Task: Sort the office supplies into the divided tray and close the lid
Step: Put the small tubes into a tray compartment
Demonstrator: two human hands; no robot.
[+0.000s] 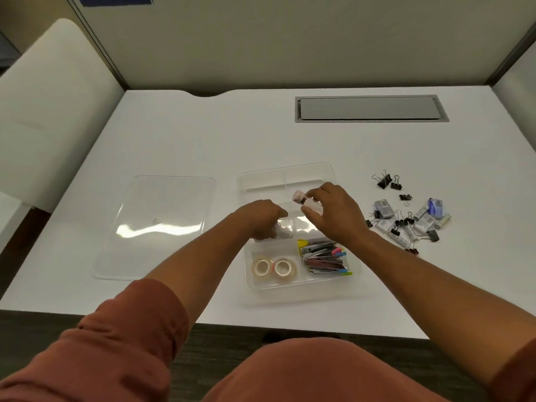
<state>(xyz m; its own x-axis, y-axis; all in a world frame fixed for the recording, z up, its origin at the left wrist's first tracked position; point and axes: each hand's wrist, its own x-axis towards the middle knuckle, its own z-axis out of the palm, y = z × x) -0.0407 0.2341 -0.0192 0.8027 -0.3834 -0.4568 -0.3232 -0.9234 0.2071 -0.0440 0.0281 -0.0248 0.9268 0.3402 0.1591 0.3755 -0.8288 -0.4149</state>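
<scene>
Tray: a clear plastic divided tray (327, 175) sits on the white desk (203, 140), near its front edge, a little right of centre.
Near-left compartment: two rolls of clear tape (274, 268) lie flat, side by side and touching.
Near-right compartment: a heap of small metal staplers with coloured ends (323, 256) fills the space.
Far compartments: the two at the back show only bare plastic.
Right hand (336, 213): raised over the middle of the tray, thumb and fingers pinched on a small clear tube with a pink cap (304, 200), which is tilted, cap toward the far left.
Left hand (261, 219): lowered into the middle-left compartment, fingers curled over a small whitish item (282, 232); whether it grips it cannot be told.
Lid: a clear flat plastic lid (156, 224) lies on the desk just left of the tray, apart from it.
Loose supplies: to the right of the tray, black binder clips (387, 181) and small grey and white packets (406, 221) lie scattered together.
Desk fitting: a grey rectangular cable hatch (369, 108) is set in the far right of the desk.
</scene>
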